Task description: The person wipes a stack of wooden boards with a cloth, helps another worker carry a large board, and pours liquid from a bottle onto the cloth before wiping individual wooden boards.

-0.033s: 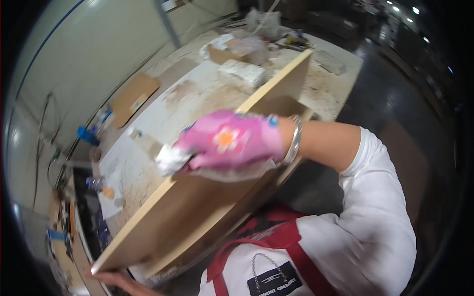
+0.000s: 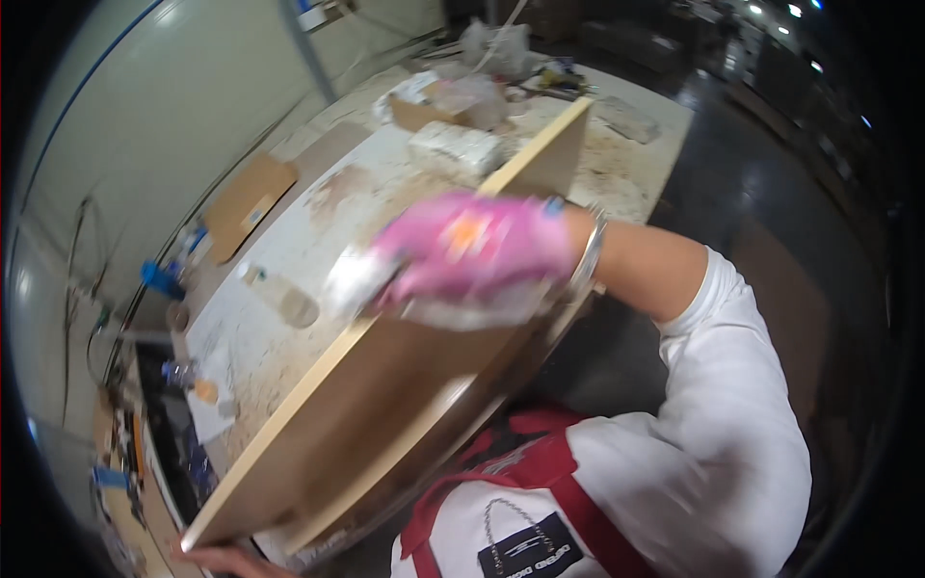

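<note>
A long pale wooden panel piece (image 2: 279, 424) stands on edge, tilted, across the worktable, with a second board edge running alongside on my side. My right hand (image 2: 472, 250), in a pink flowered glove and blurred by motion, is closed around a crumpled white cloth (image 2: 355, 281). Hand and cloth are over the panel's upper edge, near its middle. My bare left hand (image 2: 231, 559) grips the panel's near left corner; its fingers are partly hidden by the wood and the picture's edge.
On the stained white worktable (image 2: 332, 207) lie a clear bottle (image 2: 279, 294), a white wrapped block (image 2: 456, 146), a cardboard sheet (image 2: 252, 205) and an open carton (image 2: 424, 114) with plastic. A blue bottle (image 2: 162, 279) stands near the wall. Dark floor (image 2: 723, 202) lies to the right.
My right hand with the cloth has shifted slightly right and up along the panel's edge, uncovering more of the clear bottle. My left hand stays at the panel's corner.
</note>
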Tool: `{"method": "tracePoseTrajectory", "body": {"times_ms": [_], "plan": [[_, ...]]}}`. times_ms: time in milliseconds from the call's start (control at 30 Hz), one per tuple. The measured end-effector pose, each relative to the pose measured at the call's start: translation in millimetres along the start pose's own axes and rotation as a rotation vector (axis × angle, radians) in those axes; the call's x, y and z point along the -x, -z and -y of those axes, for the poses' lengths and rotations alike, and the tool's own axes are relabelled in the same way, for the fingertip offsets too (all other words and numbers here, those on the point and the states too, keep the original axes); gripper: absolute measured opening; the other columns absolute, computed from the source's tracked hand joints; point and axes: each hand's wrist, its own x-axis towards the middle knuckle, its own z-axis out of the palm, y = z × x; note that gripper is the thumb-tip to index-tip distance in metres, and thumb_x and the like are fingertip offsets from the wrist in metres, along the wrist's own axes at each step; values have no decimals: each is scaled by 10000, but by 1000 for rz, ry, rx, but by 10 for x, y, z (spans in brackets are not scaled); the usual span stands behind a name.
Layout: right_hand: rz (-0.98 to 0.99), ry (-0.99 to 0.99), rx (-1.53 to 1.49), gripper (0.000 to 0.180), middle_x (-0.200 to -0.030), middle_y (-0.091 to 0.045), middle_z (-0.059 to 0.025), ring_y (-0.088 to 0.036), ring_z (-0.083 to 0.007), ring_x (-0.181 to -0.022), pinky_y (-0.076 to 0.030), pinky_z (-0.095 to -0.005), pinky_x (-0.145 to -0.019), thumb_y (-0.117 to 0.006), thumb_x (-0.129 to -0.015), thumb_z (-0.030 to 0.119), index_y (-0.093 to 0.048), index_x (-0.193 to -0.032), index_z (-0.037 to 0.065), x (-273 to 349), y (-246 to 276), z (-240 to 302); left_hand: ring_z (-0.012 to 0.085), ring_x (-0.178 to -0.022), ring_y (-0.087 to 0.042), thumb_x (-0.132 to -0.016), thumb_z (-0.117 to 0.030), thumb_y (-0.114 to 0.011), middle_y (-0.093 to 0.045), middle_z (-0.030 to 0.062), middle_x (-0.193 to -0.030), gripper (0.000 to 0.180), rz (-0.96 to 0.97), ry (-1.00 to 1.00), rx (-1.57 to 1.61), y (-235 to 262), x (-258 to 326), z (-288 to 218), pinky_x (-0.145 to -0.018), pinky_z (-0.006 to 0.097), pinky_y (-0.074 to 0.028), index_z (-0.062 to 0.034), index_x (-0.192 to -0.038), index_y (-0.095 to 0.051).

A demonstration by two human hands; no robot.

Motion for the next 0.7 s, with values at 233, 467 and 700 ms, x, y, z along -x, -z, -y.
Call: {"method": "tracePoseTrajectory", "body": {"times_ms": [233,467,700], "plan": [[-300,101,273,311,-1017,-638,-66,-602,-163,-834,-500,-298,-766,-576,-863,252,-587,-1111,64,598,381,-302,397,-1222,-349,-823,-690,-339,-249,154,-1414,775,4,-122,-44,-81,-60,91,-967,525,-353,-159,-1384,-275],[-68,110,353,163,-594,-567,-97,-601,-269,-600,-459,-375,-512,-489,-827,211,-567,-758,85,-437,-498,396,353,-1125,-407,-845,-666,-330,-350,142,-1281,699,62,-83,-4,-365,-22,173,-935,477,-376,-118,-1279,-350],[-138,167,329,173,-652,-588,-124,-596,-294,-624,-470,-382,-578,-508,-816,224,-588,-769,78,-188,-324,340,309,-1029,-466,-868,-642,-321,-450,131,-1147,651,66,-85,3,-376,-23,141,-903,429,-398,-77,-1174,-426]]}}
